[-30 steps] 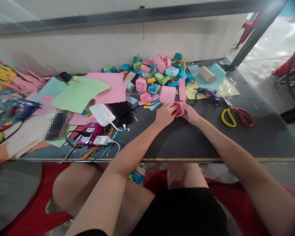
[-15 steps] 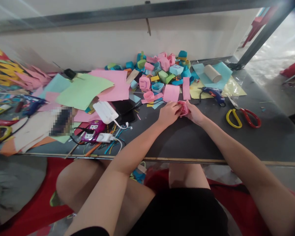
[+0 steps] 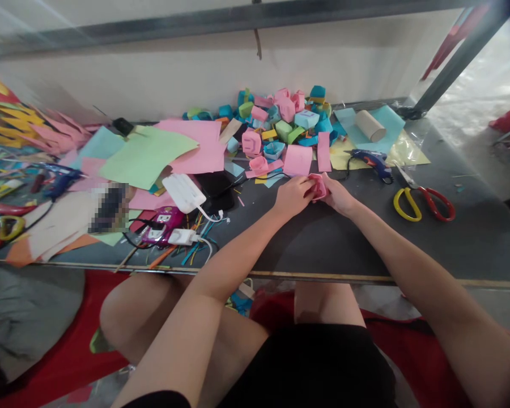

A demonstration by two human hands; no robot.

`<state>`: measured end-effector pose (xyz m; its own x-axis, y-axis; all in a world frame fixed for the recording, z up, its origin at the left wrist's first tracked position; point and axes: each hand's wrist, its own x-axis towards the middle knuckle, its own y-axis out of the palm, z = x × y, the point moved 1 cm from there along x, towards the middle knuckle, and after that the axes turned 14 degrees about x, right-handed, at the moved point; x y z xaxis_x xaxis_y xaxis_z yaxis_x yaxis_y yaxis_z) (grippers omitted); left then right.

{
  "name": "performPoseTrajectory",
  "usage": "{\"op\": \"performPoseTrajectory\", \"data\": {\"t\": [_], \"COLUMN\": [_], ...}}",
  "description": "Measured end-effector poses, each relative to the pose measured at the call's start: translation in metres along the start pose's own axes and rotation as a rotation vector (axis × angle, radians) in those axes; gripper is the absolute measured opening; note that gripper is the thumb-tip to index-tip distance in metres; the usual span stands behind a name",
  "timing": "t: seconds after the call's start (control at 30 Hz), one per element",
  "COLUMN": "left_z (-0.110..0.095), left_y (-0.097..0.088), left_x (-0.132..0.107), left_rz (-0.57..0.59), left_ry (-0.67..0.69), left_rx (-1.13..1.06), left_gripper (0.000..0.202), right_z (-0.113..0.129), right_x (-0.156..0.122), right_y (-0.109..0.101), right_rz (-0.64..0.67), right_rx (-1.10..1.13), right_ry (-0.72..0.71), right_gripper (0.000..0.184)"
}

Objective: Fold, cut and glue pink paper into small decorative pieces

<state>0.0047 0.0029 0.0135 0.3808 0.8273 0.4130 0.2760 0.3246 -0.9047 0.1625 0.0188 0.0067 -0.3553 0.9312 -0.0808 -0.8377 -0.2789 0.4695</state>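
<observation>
Between my two hands is a small pink folded paper box (image 3: pixel 318 187), its hollow side facing me. My left hand (image 3: pixel 294 195) grips its left side, and my right hand (image 3: pixel 338 195) holds the right side with the thumb along the rim. Just beyond my hands lie a pink paper sheet (image 3: pixel 297 160) and a narrow pink paper strip (image 3: pixel 323 152). A similar pink paper cup (image 3: pixel 259 165) sits to the left of them. Fingertips on the far side of the box are hidden.
Behind is a heap of coloured paper pieces (image 3: pixel 284 110). To the right are a blue glue gun (image 3: pixel 372 161), scissors (image 3: pixel 423 201) and a cardboard tube (image 3: pixel 370 126). Leftward lie a green sheet (image 3: pixel 148 153), a white power bank (image 3: pixel 183 192), a purple power strip (image 3: pixel 164 226) and another glue gun (image 3: pixel 62 182).
The view has shifted slightly, so the table's things sit a little further right. Both hands stay around the pink paper box with almost no change in grip.
</observation>
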Motion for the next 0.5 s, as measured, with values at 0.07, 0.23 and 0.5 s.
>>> {"op": "performPoseTrajectory", "data": {"t": [0.07,0.23,0.5], "left_z": [-0.0003,-0.0003,-0.0001], "left_y": [-0.0003,0.0001,0.0004], "left_x": [0.0000,-0.0002,-0.0007], "left_rz": [0.008,0.007,-0.006], "left_ry": [-0.005,-0.008,-0.002], "left_rx": [-0.004,-0.020,0.003], "left_gripper": [0.026,0.025,0.025], "right_z": [-0.0003,0.0004,-0.0018], "right_x": [0.0000,-0.0008,0.0010], "right_y": [-0.0004,0.0006,-0.0027], "right_rz": [0.012,-0.003,-0.008], "right_rx": [-0.017,-0.005,0.000], "right_ry": [-0.010,0.006,0.011], "right_gripper": [0.052,0.051,0.051]}}
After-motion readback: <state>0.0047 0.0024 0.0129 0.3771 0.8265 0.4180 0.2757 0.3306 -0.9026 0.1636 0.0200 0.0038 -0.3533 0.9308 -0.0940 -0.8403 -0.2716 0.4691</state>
